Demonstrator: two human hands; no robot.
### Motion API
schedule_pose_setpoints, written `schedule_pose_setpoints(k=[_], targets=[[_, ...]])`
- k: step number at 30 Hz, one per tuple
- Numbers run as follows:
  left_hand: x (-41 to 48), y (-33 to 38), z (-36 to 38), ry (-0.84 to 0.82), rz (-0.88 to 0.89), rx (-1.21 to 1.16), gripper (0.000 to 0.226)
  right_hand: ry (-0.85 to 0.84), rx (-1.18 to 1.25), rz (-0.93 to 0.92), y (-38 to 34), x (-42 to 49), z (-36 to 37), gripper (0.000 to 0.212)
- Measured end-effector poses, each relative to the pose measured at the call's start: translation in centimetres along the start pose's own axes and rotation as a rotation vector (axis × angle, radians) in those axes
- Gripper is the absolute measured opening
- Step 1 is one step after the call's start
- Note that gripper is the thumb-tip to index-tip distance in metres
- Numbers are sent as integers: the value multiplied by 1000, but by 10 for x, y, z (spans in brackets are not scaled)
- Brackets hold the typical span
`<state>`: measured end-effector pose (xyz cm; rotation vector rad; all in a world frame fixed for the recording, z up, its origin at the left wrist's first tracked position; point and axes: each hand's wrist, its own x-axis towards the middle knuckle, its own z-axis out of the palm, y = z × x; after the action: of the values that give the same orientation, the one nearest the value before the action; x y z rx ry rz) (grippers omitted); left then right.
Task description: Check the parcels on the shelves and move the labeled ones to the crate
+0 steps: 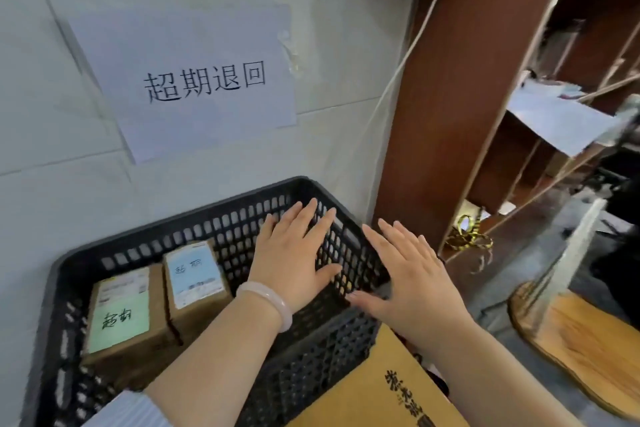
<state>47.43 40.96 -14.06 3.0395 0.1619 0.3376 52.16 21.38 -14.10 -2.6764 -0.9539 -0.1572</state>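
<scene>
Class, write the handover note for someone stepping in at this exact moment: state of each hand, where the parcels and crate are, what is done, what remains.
Left hand: open, empty, flat over the crate's inside.
Right hand: open, empty, at the crate's right wall.
Black crate: against the wall, under the paper sign.
Done: green-labeled parcel and blue-labeled parcel lie side by side in the crate.
Left: check the shelves on the right for more labeled parcels; what is there is too blurred to tell.

Matt black plastic crate (pixel 221 218), brown cardboard parcels (pixel 194 315), paper sign (pixel 194 80)
</scene>
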Motion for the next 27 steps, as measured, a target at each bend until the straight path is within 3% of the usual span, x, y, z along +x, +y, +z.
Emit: schedule_pose_setpoints(k=[7,14,20,27], targets=[[23,161,11,27,447,-163,84,144,-149,430,76,-133,-56,99],[-19,317,-9,48,857,-218,87,292,-257,832,101,-290,-115,98],[-127,432,-36,53,1120,-365,88,397,-438,1160,58,-436,-153,97],[-308,512,-106,51,1517,-613,83,523,-613,1510,-68,-599,-194,98]])
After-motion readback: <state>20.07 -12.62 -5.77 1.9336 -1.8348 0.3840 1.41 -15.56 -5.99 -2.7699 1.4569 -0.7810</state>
